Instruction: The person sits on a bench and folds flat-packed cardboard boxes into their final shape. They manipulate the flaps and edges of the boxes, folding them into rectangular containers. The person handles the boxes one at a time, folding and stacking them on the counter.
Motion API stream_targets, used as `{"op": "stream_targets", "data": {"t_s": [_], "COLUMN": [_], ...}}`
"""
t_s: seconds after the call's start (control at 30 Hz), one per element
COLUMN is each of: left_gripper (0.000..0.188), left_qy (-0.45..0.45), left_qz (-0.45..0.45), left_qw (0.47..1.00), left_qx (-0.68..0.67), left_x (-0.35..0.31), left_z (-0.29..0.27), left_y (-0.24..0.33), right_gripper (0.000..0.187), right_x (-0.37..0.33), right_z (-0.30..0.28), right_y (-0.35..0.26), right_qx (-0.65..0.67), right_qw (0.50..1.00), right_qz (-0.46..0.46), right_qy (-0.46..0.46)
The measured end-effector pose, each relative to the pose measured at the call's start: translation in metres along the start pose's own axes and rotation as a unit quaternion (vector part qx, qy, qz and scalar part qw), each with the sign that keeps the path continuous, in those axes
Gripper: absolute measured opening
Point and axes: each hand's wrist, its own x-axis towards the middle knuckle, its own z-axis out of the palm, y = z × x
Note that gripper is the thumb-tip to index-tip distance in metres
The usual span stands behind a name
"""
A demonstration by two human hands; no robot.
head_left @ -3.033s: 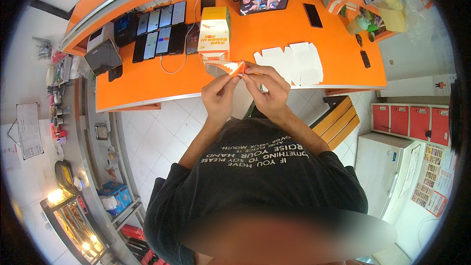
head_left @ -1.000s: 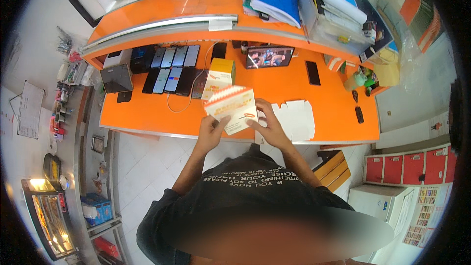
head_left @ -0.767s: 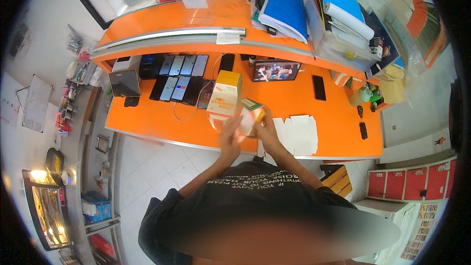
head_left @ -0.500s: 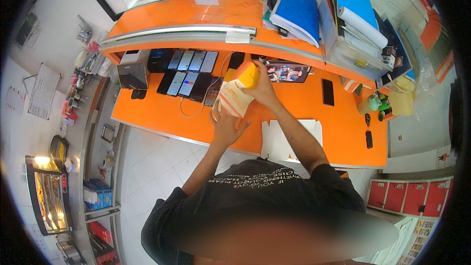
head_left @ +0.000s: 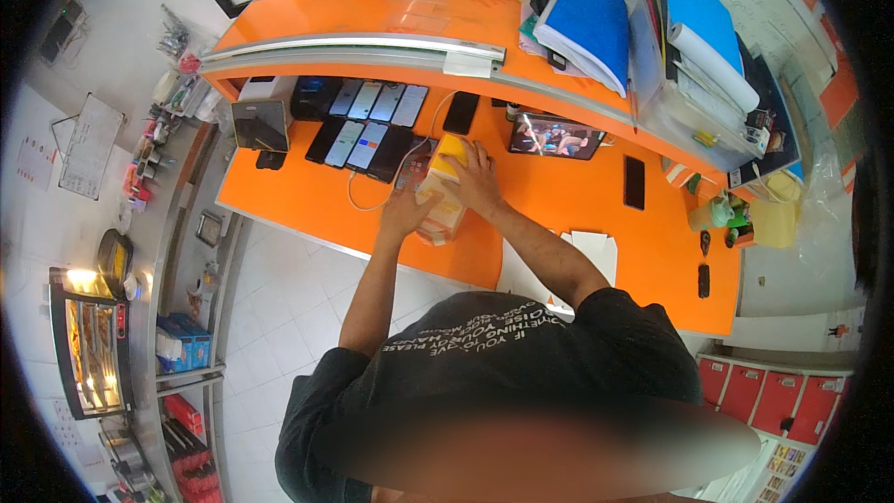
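A cream and yellow cardboard box (head_left: 441,216) with orange print stands at the front edge of the orange counter (head_left: 535,191). My left hand (head_left: 406,211) presses against its left side, thumb across the near face. On the other side my right hand (head_left: 477,183) grips the upper right, its fingers over the yellow part (head_left: 451,148). The underside of the box and some fingertips are hidden. Beside my right forearm lies an unfolded white cardboard piece (head_left: 592,256), partly covered by that arm.
Several phones (head_left: 370,142) lie in rows behind the box, with a white cable (head_left: 352,194) among them. A tablet (head_left: 556,136) leans under the raised shelf (head_left: 372,23). A dark phone (head_left: 634,183) and a small black object (head_left: 704,281) lie to the right.
The box has gone from tilted in my hands to lower and more upright at the counter. My right hand has shifted down with it, and my left hand now lies along its side.
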Motion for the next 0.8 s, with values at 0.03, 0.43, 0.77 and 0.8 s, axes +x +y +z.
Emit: {"op": "stream_targets", "data": {"t_s": [0.03, 0.43, 0.77, 0.8], "left_gripper": [0.074, 0.073, 0.06, 0.06], "left_qy": [-0.136, -0.26, -0.286, -0.29], "left_qz": [-0.072, -0.195, -0.234, -0.255], "left_qw": [0.983, 0.912, 0.769, 0.748], "left_qx": [-0.101, -0.25, -0.521, -0.539], "left_x": [0.005, -0.002, -0.051, -0.062], "left_z": [0.008, 0.054, 0.077, 0.078], "left_y": [-0.008, -0.058, -0.081, -0.081], "right_gripper": [0.067, 0.077, 0.057, 0.064], "right_x": [-0.009, -0.127, -0.145, -0.152], "right_z": [0.001, 0.039, -0.014, -0.017], "right_y": [0.002, 0.0, -0.027, -0.028], "right_qx": [0.028, 0.588, 0.741, 0.751], "right_qw": [0.999, 0.674, 0.549, 0.532], "right_qz": [-0.017, 0.408, 0.368, 0.364], "right_qy": [0.009, -0.182, -0.119, -0.138]}}
